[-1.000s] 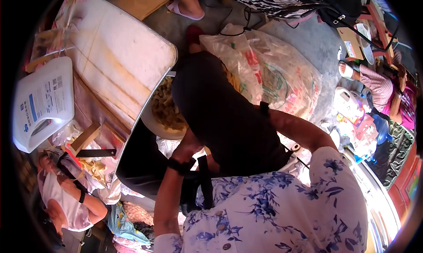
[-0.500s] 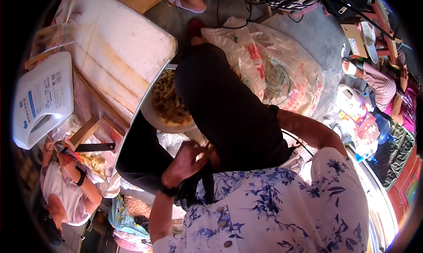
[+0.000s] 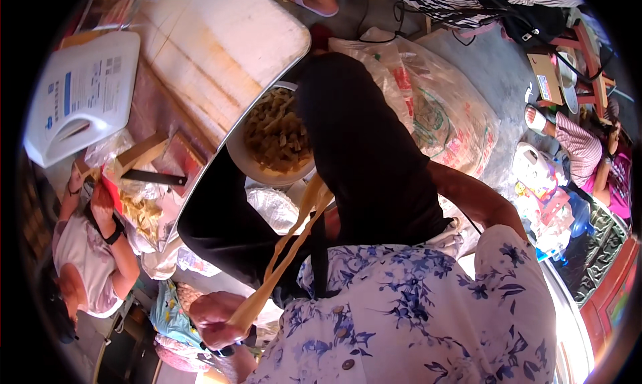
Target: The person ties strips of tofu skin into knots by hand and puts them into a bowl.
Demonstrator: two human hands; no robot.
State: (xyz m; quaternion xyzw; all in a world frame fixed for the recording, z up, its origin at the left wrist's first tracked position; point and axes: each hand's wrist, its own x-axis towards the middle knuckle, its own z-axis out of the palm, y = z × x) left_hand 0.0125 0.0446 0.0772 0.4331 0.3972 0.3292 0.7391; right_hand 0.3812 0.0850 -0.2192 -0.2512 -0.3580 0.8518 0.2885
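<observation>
My left hand (image 3: 217, 320) is closed around one end of a long, yellowish, limp strip (image 3: 277, 260) that looks like a vegetable stalk. Two strands run from it up to the black-trousered knee, drawn out straight. My right forearm (image 3: 471, 193) goes behind the raised leg. Only a sliver of my right hand (image 3: 332, 223) shows below the thigh, close to the strip's far end, and its fingers are hidden. Beyond the strip, a pale bowl (image 3: 242, 158) holds many yellow-brown cut pieces (image 3: 277, 133), partly covered by the leg.
A white-topped table (image 3: 221, 43) with a metal edge stands at the upper left, bearing a white jug (image 3: 87, 93). A large clear plastic sack (image 3: 461, 110) lies beyond my leg. A co-worker (image 3: 93, 263) handles yellowish pieces at the left; another person (image 3: 588, 143) sits at far right.
My left hand has moved from beside the bowl down and left, drawing the long strip out from near the thigh. The view has shifted slightly.
</observation>
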